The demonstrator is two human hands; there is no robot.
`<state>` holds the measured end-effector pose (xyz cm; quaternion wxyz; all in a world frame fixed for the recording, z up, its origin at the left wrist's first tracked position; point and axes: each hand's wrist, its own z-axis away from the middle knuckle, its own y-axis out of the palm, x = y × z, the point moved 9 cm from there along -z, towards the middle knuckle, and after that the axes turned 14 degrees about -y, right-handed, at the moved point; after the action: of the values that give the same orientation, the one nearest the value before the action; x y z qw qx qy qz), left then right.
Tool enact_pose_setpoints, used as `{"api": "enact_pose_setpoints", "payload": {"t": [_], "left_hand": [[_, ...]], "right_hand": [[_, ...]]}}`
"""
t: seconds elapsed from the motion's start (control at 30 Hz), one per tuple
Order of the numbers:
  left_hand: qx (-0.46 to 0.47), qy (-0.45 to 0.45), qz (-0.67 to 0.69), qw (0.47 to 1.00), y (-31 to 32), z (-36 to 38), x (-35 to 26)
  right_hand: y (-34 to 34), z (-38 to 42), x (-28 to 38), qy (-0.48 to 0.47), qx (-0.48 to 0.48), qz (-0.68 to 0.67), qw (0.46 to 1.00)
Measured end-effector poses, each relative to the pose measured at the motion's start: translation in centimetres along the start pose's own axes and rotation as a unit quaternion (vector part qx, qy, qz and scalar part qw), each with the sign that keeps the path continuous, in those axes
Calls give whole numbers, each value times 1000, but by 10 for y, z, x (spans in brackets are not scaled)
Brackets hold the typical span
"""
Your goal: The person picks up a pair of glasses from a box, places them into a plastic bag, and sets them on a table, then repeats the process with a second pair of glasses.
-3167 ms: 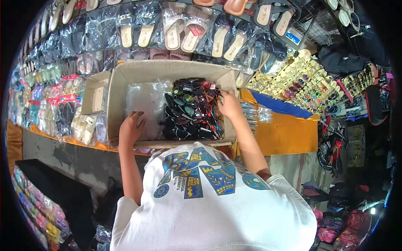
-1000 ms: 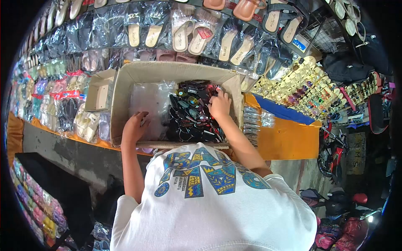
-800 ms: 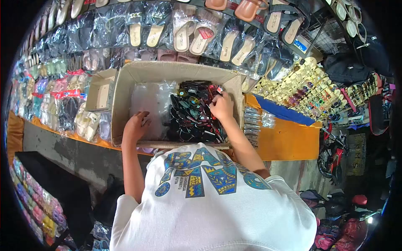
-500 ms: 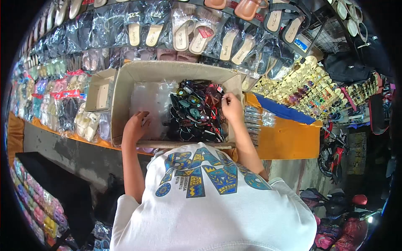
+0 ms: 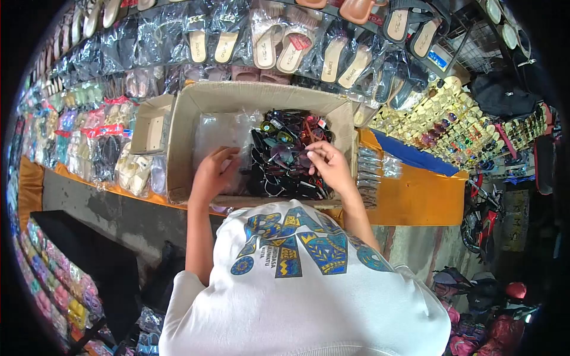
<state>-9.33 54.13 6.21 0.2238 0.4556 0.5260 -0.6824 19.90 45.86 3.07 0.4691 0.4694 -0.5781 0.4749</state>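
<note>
A large cardboard box (image 5: 178, 142) stands in front of me, with a heap of sunglasses (image 5: 288, 178) filling its right part. Clear plastic bags (image 5: 217, 130) lie flat in the left part. My right hand (image 5: 332, 169) is over the heap, thumb and forefinger pinched on a pair of sunglasses with dark purple lenses (image 5: 281, 155). Over the plastic bags hovers my left hand (image 5: 215, 172), its fingers apart and bent, with nothing in it.
A smaller cardboard box (image 5: 148, 127) adjoins the large one on the left. Bagged sandals (image 5: 276, 47) line the shelves behind. Packed sunglasses (image 5: 369, 169) and an orange cloth (image 5: 421, 202) lie to the right, below a sunglasses display (image 5: 439, 124).
My right hand has moved from the box's right edge down and inward over the heap, and now holds sunglasses. My left hand has shifted right and up. The view has shifted slightly.
</note>
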Motion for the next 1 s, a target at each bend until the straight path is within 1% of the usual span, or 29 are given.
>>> {"api": "enact_pose_setpoints", "payload": {"t": [0.03, 0.1, 0.13, 0.23, 0.27, 0.4, 0.47, 0.5, 0.57, 0.6, 0.67, 0.7, 0.77, 0.9, 1.0], "left_hand": [[-1, -1, -2, 1000, 5, 0, -8], [51, -46, 89, 994, 20, -1, -13], [65, -52, 127, 988, 30, -3, -5], [69, -59, 99, 991, 40, -3, -6], [55, -35, 91, 994, 40, -2, -11], [67, -30, 110, 991, 44, -1, -7], [53, -68, 128, 988, 47, -2, 10], [53, -68, 127, 988, 46, -1, 8], [52, -113, 163, 979, 43, 0, 13], [52, -112, 163, 979, 43, -1, 12], [56, -109, 200, 972, 42, -1, 12], [56, -108, 200, 972, 42, -2, 12], [56, -115, 178, 976, 42, -3, 17], [58, -119, 195, 972, 44, -4, 24], [58, -124, 171, 976, 41, -4, 19]], "right_hand": [[6, 1, 0, 0, 1, -2, 1000], [20, 3, 0, 4, 28, -27, 999], [25, 4, 4, 19, 53, -14, 998], [34, 5, -2, 14, 58, -52, 997], [35, 7, -6, 14, 52, -52, 997], [40, 11, -7, 26, 47, -52, 997], [37, 12, -7, 2, 9, -49, 999], [37, 13, -7, 2, 9, -49, 999], [36, 13, 7, -69, 21, 39, 997], [37, 13, 8, -70, 20, 38, 997], [40, 12, 20, -126, 31, 94, 987], [40, 12, 23, -127, 31, 94, 987], [43, 11, 39, -184, 47, 198, 962], [45, 11, 41, -190, 63, 218, 955], [47, 13, 43, -193, 74, 227, 952]]}}
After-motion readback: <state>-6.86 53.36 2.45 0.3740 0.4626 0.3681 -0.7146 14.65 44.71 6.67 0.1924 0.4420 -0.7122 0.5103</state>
